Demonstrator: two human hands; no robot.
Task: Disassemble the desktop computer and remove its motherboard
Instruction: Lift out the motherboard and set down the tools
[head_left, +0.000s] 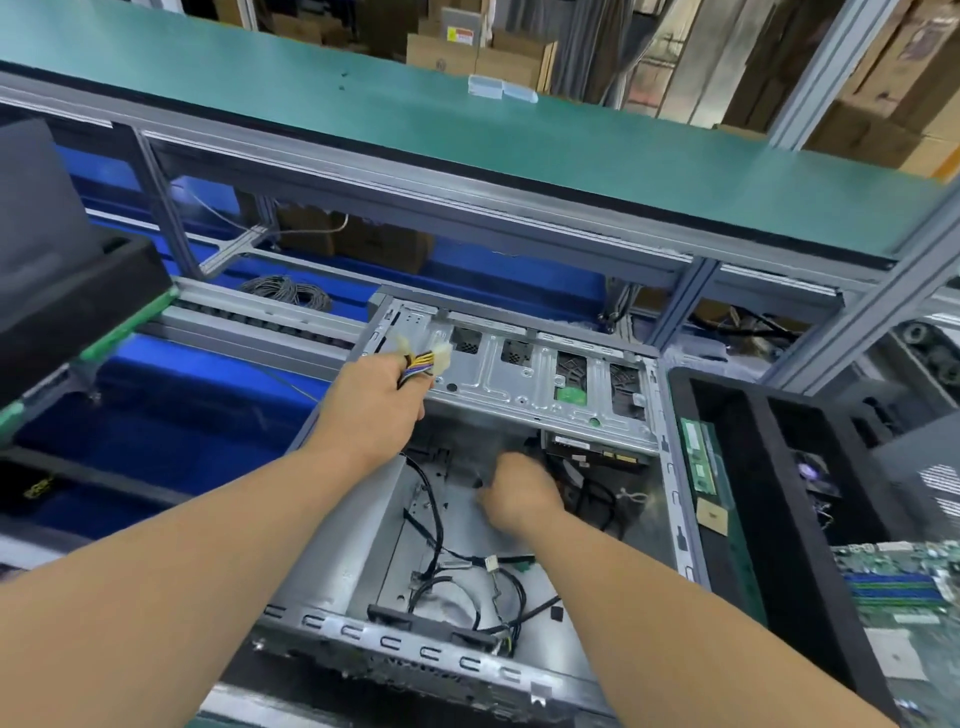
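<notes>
Up at the far-left corner of the open computer case (498, 525), the left hand (371, 402) grasps a bundle of coloured wires (422, 364). Inside, the blurred right hand (519, 491) seems clenched; a circuit board (898, 597) lies right of the case.

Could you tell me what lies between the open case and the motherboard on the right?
In the head view, a black foam tray wall stands between the case and the motherboard, with two green memory sticks lying along it.
</notes>
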